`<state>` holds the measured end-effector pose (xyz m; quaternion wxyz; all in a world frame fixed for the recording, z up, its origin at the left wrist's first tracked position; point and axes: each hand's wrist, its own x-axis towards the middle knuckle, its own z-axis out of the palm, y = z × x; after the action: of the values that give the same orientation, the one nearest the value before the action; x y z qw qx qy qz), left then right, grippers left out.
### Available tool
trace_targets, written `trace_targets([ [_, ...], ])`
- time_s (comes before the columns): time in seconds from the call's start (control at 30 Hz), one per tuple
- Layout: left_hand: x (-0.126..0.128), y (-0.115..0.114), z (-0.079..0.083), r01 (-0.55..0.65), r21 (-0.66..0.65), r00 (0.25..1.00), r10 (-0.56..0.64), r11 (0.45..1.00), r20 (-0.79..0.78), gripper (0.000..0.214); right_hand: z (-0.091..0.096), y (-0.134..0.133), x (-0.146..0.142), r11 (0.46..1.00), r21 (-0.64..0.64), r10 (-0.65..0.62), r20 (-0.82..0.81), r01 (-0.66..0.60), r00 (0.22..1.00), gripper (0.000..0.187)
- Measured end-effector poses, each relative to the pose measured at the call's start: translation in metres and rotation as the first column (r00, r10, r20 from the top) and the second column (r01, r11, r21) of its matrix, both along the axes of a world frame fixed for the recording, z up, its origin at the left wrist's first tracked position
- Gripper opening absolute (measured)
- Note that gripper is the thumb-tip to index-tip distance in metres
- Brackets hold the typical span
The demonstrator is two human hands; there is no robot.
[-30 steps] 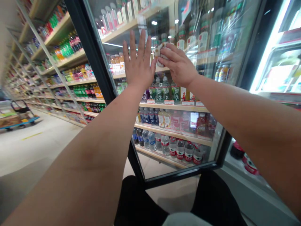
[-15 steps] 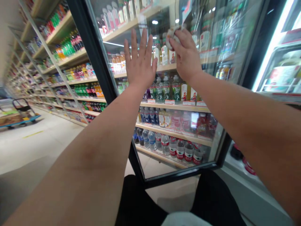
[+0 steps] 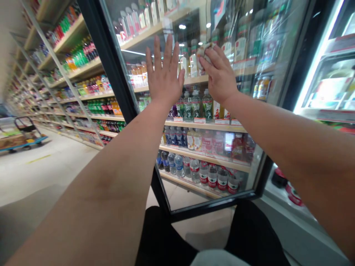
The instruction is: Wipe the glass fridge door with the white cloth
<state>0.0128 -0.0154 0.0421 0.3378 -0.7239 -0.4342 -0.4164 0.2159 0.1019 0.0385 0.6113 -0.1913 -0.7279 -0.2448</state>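
Note:
A black-framed glass door stands swung out in front of me, and bottles show through its pane. My left hand lies flat against the upper left of the glass, fingers spread, holding nothing. To its right, my right hand has its fingers bent over a crumpled whitish cloth pressed to the glass. Part of the cloth is hidden under those fingers.
Shelves of bottled drinks run along the left. A blue flatbed trolley carrying boxes stands on the pale floor. At the right is a lit refrigerated cabinet. My black-clad knees are beneath the door's lower edge.
My right hand has slid a little down the glass with the cloth. My left hand stays in nearly the same place, fingers still spread.

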Motion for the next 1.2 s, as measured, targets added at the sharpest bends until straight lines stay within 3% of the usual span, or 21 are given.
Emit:
trace_targets([
  [0.2, 0.0, 0.001, -0.002, -0.019, 0.02, 1.0, 0.019, 1.0, 0.0, 0.076, 0.001, -0.039, -0.028, 0.998, -0.022, -0.049, 0.185, 0.054, 0.981, 0.047],
  [0.4, 0.001, 0.0, -0.001, -0.041, 0.026, 0.999, 0.041, 0.999, 0.007, 0.079, 0.03, -0.041, -0.025, 0.998, 0.052, -0.044, 0.321, 0.029, 0.946, 0.047],
  [0.57, -0.002, 0.005, -0.002, -0.067, 0.027, 0.998, 0.067, 0.997, 0.002, 0.076, 0.049, -0.028, 0.005, 0.998, -0.039, -0.052, 0.139, 0.058, 0.989, 0.044],
  [0.7, -0.001, 0.005, -0.003, -0.042, 0.043, 0.999, 0.042, 0.998, 0.002, 0.078, 0.03, -0.02, 0.019, 0.989, -0.069, -0.133, 0.009, 0.133, 0.991, 0.051],
  [0.87, 0.004, -0.001, -0.003, -0.008, -0.054, 1.0, 0.009, 0.999, 0.023, 0.084, -0.005, -0.017, 0.027, 0.988, -0.066, -0.136, 0.061, 0.14, 0.989, 0.053],
  [1.0, 0.005, -0.005, -0.002, -0.045, -0.073, 0.999, 0.047, 0.996, 0.024, 0.088, 0.002, -0.013, 0.04, 0.987, -0.095, -0.116, 0.116, 0.127, 0.986, 0.051],
  [1.2, 0.005, -0.007, -0.001, -0.039, -0.138, 0.999, 0.042, 0.99, 0.021, 0.099, 0.02, -0.013, 0.063, 0.945, -0.203, -0.265, -0.02, 0.256, 0.964, 0.055],
])
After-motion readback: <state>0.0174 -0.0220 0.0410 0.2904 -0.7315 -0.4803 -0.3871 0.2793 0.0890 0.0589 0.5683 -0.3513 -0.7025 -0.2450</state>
